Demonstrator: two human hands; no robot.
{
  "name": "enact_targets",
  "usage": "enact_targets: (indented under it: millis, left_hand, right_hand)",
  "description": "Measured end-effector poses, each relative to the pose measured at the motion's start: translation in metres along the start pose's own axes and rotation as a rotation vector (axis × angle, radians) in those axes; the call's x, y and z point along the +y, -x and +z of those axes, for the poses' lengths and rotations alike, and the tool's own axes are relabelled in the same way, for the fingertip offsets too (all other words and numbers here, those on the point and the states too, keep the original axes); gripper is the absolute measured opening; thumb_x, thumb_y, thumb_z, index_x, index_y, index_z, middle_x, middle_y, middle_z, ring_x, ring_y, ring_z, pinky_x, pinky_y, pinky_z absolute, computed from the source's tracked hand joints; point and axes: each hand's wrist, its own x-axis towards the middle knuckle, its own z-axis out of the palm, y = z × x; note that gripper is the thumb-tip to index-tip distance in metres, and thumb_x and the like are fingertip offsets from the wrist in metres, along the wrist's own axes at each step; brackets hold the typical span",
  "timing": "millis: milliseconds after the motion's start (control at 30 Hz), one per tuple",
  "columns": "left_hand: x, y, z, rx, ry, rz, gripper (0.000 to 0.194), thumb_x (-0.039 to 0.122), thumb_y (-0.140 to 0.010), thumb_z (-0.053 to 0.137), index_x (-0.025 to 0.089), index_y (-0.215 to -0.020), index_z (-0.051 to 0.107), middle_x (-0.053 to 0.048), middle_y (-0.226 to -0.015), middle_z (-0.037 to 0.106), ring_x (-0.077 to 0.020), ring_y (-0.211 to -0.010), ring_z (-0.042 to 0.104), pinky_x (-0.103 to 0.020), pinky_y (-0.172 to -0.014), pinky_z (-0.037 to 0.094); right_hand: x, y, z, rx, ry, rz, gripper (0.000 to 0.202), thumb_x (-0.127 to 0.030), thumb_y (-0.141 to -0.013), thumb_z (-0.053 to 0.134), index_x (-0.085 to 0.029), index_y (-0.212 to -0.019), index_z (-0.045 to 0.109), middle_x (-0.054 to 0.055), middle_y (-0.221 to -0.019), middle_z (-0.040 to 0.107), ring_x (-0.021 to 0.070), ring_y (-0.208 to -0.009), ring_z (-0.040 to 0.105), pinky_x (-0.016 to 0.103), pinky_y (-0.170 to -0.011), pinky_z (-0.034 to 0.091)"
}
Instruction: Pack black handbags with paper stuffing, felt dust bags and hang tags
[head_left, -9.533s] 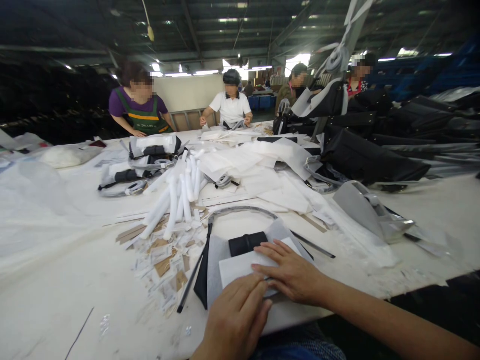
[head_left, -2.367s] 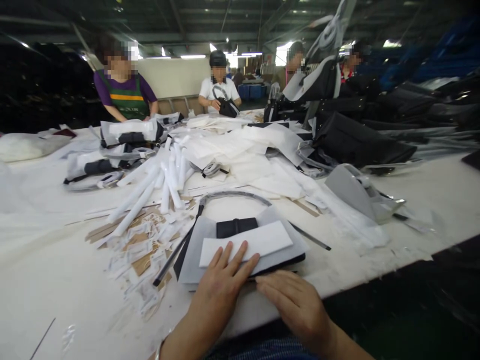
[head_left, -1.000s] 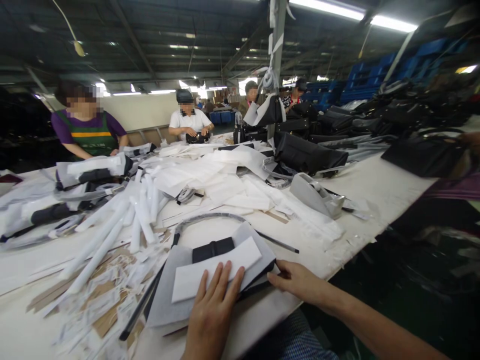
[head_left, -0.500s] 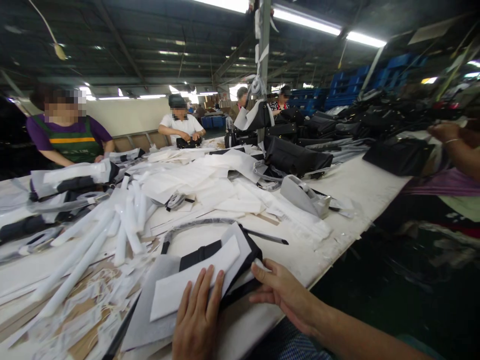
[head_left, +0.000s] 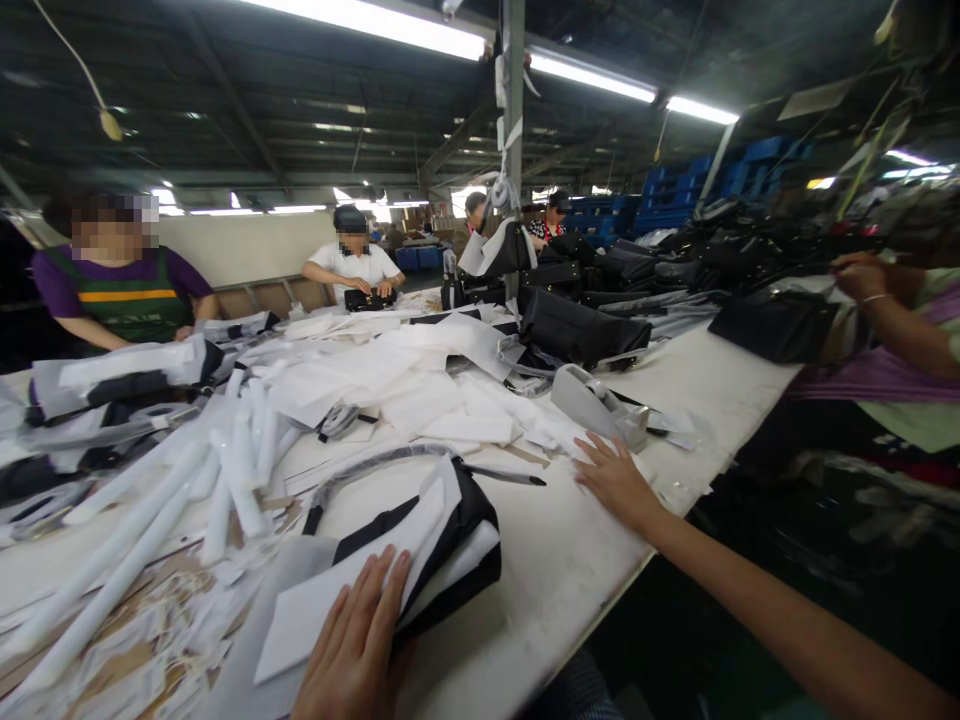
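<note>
A black bag lies near the table's front edge, with white foam sheets over it and a plastic-wrapped handle arching behind. My left hand rests flat on the foam, fingers stretched out. Farther right, my right hand reaches over the table with its fingers spread, at the edge of a pile of thin white sheets. Just beyond its fingertips sits a grey wrapped piece.
White foam tubes and plastic scraps cover the table's left side. Black bags are heaped behind. At the right, a person's hands are by another black bag. Two more people work across the table.
My right hand has left the bag's right side and moved forward and right over the table. My left hand stays on the foam. The bag's right end now stands more raised and open.
</note>
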Motion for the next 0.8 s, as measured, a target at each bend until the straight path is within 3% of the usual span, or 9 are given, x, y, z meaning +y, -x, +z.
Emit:
enact_targets:
  millis: [133,300,433,467,533,600,667,733,800]
  left_hand:
    - [-0.004,-0.001,0.001,0.012,-0.002,0.003,0.064,0.014,-0.095,0.041,0.021,-0.156,0.023,-0.006,-0.146,0.051,-0.0216,-0.132,0.051,-0.034,-0.115,0.036]
    - [-0.004,-0.005,-0.006,0.019,-0.012,-0.105,0.065,0.018,-0.093,0.042,0.023,-0.155,0.023,-0.007,-0.145,0.052,-0.0253,-0.126,0.056,-0.040,-0.106,0.046]
    - [-0.001,-0.009,-0.010,0.047,-0.018,-0.138,0.063,0.020,-0.094,0.044,0.021,-0.155,0.026,-0.008,-0.145,0.052,-0.0246,-0.126,0.056,-0.038,-0.107,0.044]
    - [-0.001,-0.009,-0.011,0.052,-0.017,-0.138,0.062,0.020,-0.094,0.044,0.021,-0.154,0.026,-0.008,-0.146,0.052,-0.0246,-0.126,0.057,-0.038,-0.108,0.044]
    - [0.000,-0.009,-0.010,0.053,-0.014,-0.138,0.063,0.019,-0.094,0.044,0.022,-0.154,0.027,-0.008,-0.146,0.052,-0.0243,-0.126,0.056,-0.038,-0.108,0.043]
    - [0.000,-0.009,-0.008,0.049,-0.008,-0.138,0.063,0.019,-0.094,0.044,0.022,-0.154,0.027,-0.007,-0.146,0.052,-0.0239,-0.127,0.056,-0.037,-0.108,0.042]
    - [-0.001,-0.009,-0.007,0.051,-0.006,-0.133,0.062,0.019,-0.094,0.043,0.021,-0.154,0.027,-0.008,-0.145,0.052,-0.0241,-0.127,0.055,-0.037,-0.108,0.042]
    - [-0.003,-0.008,-0.007,0.067,-0.002,-0.136,0.060,0.020,-0.095,0.043,0.019,-0.154,0.029,-0.009,-0.144,0.053,-0.0249,-0.126,0.056,-0.038,-0.107,0.043]
    - [-0.005,-0.008,-0.009,0.079,0.008,-0.160,0.061,0.020,-0.095,0.044,0.019,-0.153,0.029,-0.010,-0.144,0.053,-0.0255,-0.126,0.056,-0.038,-0.106,0.044]
  right_hand:
    - [-0.013,-0.010,-0.017,0.036,-0.027,-0.040,0.025,-0.017,-0.096,0.052,-0.023,-0.092,0.076,0.005,-0.123,0.070,0.0309,-0.130,0.051,0.060,-0.113,0.025]
    - [-0.072,-0.002,-0.055,0.087,-0.226,-0.167,0.022,-0.016,-0.095,0.054,-0.023,-0.093,0.075,0.006,-0.121,0.071,0.0290,-0.121,0.060,0.062,-0.113,0.024]
    - [-0.112,0.019,-0.072,-0.187,-0.584,-0.265,0.017,-0.032,-0.093,0.060,-0.030,-0.089,0.077,0.002,-0.099,0.077,0.0227,-0.093,0.072,0.048,-0.103,0.046]
    - [-0.117,0.021,-0.071,-0.240,-0.649,-0.235,0.019,-0.037,-0.093,0.060,-0.031,-0.090,0.077,0.001,-0.095,0.078,0.0217,-0.088,0.073,0.042,-0.097,0.051]
    - [-0.124,0.017,-0.062,-0.191,-0.683,-0.108,0.026,-0.042,-0.096,0.055,-0.028,-0.102,0.076,0.005,-0.100,0.077,0.0228,-0.093,0.072,0.038,-0.092,0.055]
    - [-0.129,0.007,-0.044,-0.032,-0.619,0.005,0.036,-0.042,-0.097,0.052,-0.023,-0.123,0.068,0.011,-0.125,0.068,0.0272,-0.114,0.065,0.045,-0.100,0.051]
    - [-0.139,-0.003,-0.022,0.027,-0.539,0.028,0.055,-0.043,-0.093,0.059,-0.017,-0.141,0.052,0.018,-0.146,0.049,0.0324,-0.134,0.048,0.054,-0.109,0.041]
    - [-0.154,-0.005,-0.004,-0.069,-0.487,-0.001,0.074,-0.046,-0.086,0.067,-0.011,-0.147,0.043,0.024,-0.153,0.036,0.0379,-0.142,0.034,0.060,-0.112,0.034]
    - [-0.170,0.000,0.004,-0.194,-0.481,-0.094,0.079,-0.048,-0.084,0.068,-0.008,-0.147,0.042,0.027,-0.153,0.033,0.0409,-0.143,0.029,0.062,-0.113,0.029]
